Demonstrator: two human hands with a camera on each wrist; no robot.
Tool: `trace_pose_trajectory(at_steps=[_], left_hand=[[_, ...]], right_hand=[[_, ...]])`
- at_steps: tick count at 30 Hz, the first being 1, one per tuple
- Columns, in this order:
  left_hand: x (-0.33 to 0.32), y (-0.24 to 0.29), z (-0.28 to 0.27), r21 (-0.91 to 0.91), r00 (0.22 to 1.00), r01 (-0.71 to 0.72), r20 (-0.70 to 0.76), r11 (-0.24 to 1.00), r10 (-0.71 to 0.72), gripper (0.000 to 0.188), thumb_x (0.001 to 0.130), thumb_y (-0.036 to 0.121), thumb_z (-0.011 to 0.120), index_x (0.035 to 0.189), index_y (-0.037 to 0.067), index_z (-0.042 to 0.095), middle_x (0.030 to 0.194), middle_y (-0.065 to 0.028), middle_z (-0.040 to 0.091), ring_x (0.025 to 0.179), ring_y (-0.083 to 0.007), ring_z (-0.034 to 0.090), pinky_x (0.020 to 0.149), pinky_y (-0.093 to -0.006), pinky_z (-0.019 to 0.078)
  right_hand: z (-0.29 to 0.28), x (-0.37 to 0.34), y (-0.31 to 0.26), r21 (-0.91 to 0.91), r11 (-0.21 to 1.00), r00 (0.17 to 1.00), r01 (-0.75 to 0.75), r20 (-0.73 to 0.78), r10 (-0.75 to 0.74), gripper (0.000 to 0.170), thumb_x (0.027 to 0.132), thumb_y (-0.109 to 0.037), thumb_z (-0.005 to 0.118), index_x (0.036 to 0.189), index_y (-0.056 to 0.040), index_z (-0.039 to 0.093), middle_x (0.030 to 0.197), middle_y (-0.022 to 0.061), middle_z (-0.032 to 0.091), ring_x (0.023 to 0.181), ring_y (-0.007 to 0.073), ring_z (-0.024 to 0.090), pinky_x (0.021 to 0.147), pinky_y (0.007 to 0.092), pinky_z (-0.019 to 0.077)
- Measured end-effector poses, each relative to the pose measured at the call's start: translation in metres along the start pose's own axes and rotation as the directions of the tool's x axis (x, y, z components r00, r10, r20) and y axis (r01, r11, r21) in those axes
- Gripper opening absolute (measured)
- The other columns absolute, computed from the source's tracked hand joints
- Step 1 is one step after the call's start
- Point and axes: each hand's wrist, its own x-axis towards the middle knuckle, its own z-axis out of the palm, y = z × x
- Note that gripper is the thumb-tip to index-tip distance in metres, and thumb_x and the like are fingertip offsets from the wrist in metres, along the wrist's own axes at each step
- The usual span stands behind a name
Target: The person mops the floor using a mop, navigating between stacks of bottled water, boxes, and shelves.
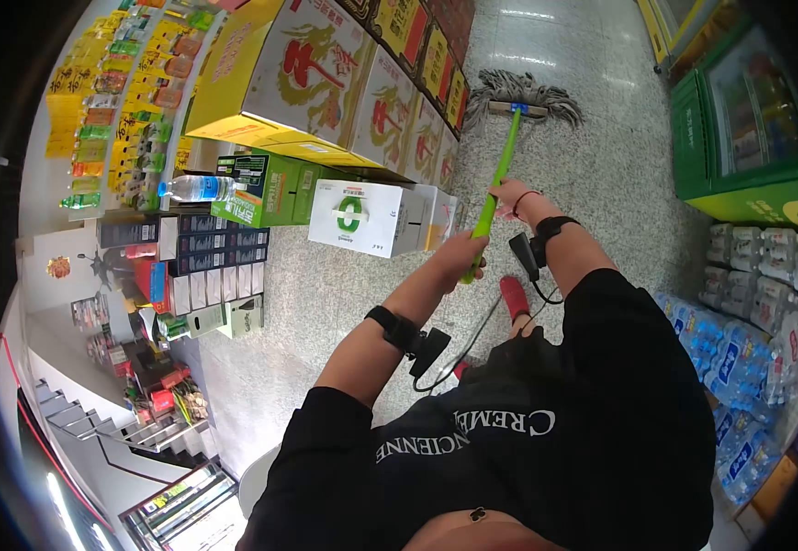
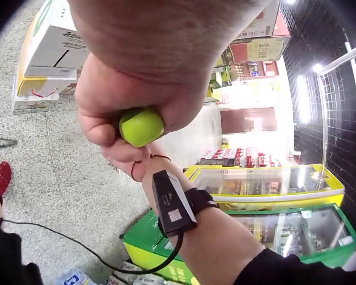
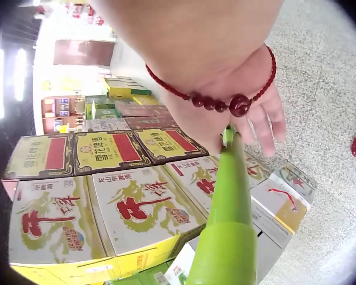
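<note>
A mop with a green handle [image 1: 502, 174] and a grey string head [image 1: 529, 95] reaches away across the speckled floor, its strands spread on the tiles. My left hand [image 1: 461, 256] grips the upper end of the handle; in the left wrist view the handle's rounded green tip [image 2: 142, 126] pokes out of the curled fingers. Farther down the handle, my right hand [image 1: 513, 196], with a red beaded bracelet [image 3: 216, 104], holds it between thumb and fingers. In the right wrist view some fingers [image 3: 267, 122] hang fairly straight beside the handle, and the hold itself is partly hidden.
Stacked beer cartons [image 1: 312, 78] line the left, with a white box [image 1: 355, 217] and a water bottle [image 1: 199, 189] nearby. A green fridge [image 1: 739, 129] and shrink-wrapped bottle packs [image 1: 730, 367] stand at the right. My red shoe [image 1: 514, 296] is below the hands.
</note>
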Motion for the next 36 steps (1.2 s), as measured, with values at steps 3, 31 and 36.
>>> trace_pose_trajectory(at_steps=[3, 31, 36], left_hand=[[0.009, -0.022, 0.000, 0.004, 1.000, 0.017, 0.025, 1.000, -0.017, 0.024, 0.086, 0.025, 0.046, 0.099, 0.004, 0.044, 0.071, -0.0073, 0.047, 0.056, -0.0154, 0.049, 0.045, -0.0283, 0.0434], [-0.343, -0.473, -0.108, 0.442, 0.998, -0.004, 0.064, 0.897, -0.027, 0.050, 0.084, 0.023, 0.049, 0.130, 0.011, 0.034, 0.100, -0.0128, 0.056, 0.088, -0.0213, 0.054, 0.077, -0.0315, 0.0427], [-0.374, -0.539, -0.129, 0.418, 0.987, -0.108, 0.152, 0.902, 0.048, 0.052, 0.084, 0.026, 0.050, 0.131, 0.010, 0.034, 0.120, -0.0161, 0.049, 0.112, -0.0214, 0.046, 0.093, -0.0311, 0.0343]], right_hand=[[-0.002, -0.013, -0.001, -0.157, 0.987, 0.997, -0.026, 0.064, 0.036, 0.052, 0.081, -0.030, 0.054, 0.125, -0.0069, 0.037, 0.083, 0.0126, 0.057, 0.054, 0.0196, 0.059, 0.040, 0.0284, 0.0433], [0.333, -0.226, 0.391, -0.467, 0.867, 0.702, 0.176, 0.677, 0.222, 0.050, 0.081, -0.036, 0.052, 0.118, -0.0042, 0.044, 0.113, 0.0133, 0.049, 0.080, 0.0253, 0.063, 0.053, 0.0377, 0.0506], [0.388, -0.219, 0.426, -0.435, 0.871, 0.507, 0.229, 0.817, 0.275, 0.060, 0.076, -0.046, 0.061, 0.121, -0.0111, 0.044, 0.129, 0.0174, 0.039, 0.095, 0.0318, 0.057, 0.076, 0.0497, 0.0472]])
